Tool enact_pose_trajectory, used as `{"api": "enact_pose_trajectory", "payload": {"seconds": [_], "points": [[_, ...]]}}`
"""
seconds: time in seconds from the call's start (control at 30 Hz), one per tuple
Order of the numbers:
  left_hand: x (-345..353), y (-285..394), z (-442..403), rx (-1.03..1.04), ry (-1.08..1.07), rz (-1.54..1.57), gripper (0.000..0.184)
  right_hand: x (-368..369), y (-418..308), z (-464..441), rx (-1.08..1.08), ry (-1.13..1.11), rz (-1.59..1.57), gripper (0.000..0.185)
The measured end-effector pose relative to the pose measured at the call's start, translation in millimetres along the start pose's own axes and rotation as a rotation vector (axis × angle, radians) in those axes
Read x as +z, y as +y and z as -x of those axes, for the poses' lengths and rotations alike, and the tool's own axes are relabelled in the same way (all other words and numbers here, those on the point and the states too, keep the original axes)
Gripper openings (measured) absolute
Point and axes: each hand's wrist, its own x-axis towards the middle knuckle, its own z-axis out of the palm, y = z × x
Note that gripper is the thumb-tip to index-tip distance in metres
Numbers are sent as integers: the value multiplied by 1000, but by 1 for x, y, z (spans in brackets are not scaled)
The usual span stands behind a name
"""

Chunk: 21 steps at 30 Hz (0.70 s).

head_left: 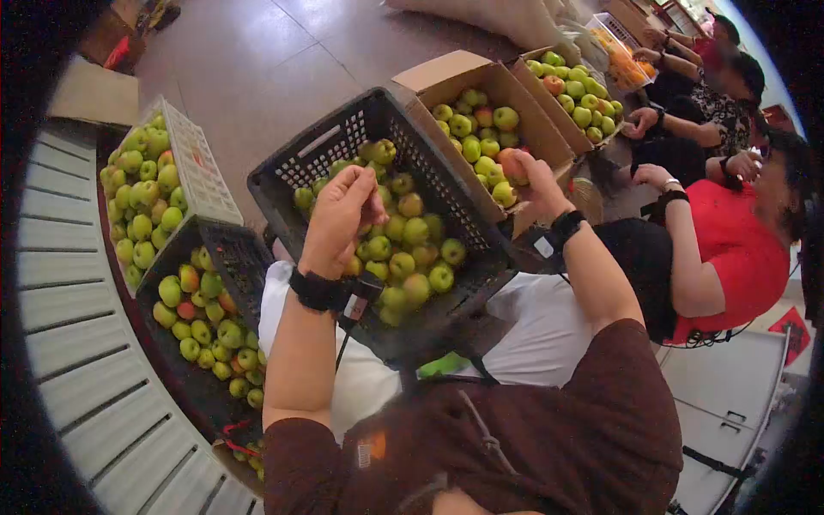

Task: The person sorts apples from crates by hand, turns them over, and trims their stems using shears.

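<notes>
My left hand (342, 213) is raised over a black plastic crate (296, 163) with its fingers pinched together; whatever they hold, if anything, is too small or hidden to make out. Inside that crate lie many green apples (416, 230), some with a brownish or reddish blush. My right hand (542, 184) is closed on a reddish apple (512, 165) above the near side of an open cardboard box (542, 148). Green apples (482, 129), a few of them reddish, partly fill this box.
A second cardboard box (554, 112) of apples stands beyond. To the left are a white crate (199, 163) and another black crate (230, 257), both holding apples, beside a slatted surface (73, 275). Several people sit at the right, the nearest in a red shirt (730, 249).
</notes>
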Motion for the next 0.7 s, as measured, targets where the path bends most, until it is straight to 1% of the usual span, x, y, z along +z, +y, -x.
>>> {"api": "enact_pose_trajectory", "payload": {"seconds": [0.13, 0.23, 0.27, 0.37, 0.4, 0.47, 0.57, 0.63, 0.67, 0.7], "points": [[3, 0, -9, 38, 24, 64, 25, -20, 25, -51, 32, 27, 256, 37], [10, 4, -13, 25, 86, 102, 32, -11, 38, -71, -45, 77, 360, 40], [9, 4, -14, 24, 81, 100, 34, -8, 43, -83, 46, 81, 408, 46], [9, 3, -20, 22, 59, 95, 38, -2, 72, -127, -69, 79, 454, 55], [9, 2, -20, 22, 57, 91, 38, 5, 72, -134, -61, 146, 505, 54], [10, 1, -21, 8, 67, 77, 36, 1, 104, -187, -127, 127, 769, 56], [19, 5, -21, -53, 131, 109, 32, 8, 104, -197, -286, 54, 910, 60], [15, 0, -25, -36, 110, 115, 29, 18, 88, -187, -222, -5, 982, 66], [15, 1, -25, -42, 109, 121, 28, 17, 97, -197, -227, -27, 1043, 61], [15, 1, -26, -49, 109, 127, 28, 16, 99, -200, -171, -76, 1040, 61]]}}
